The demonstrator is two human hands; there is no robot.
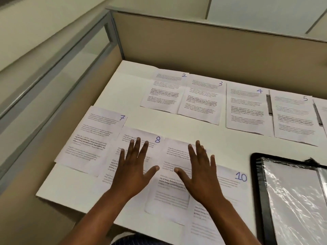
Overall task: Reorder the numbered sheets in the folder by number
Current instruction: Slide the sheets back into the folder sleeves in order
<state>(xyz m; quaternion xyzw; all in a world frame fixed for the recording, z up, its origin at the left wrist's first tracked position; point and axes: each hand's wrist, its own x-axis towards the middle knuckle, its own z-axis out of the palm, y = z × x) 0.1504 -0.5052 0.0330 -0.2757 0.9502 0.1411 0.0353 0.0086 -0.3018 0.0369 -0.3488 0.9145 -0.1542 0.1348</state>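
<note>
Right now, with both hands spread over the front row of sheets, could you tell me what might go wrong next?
1. Sheet 10 seems to overhang the table's front edge; a nudge from the right hand could tip it off.
2. That hand hides the number on the middle sheet, so it could be misfiled.
3. Sheet 8 overlaps sheet 7; sliding it with the left hand may drag both.

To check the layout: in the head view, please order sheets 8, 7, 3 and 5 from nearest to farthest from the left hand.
1. Sheet 8, beneath the left hand.
2. Sheet 7, beside it on the left.
3. Sheet 3, back row, ahead.
4. Sheet 5, back row, far right.
</note>
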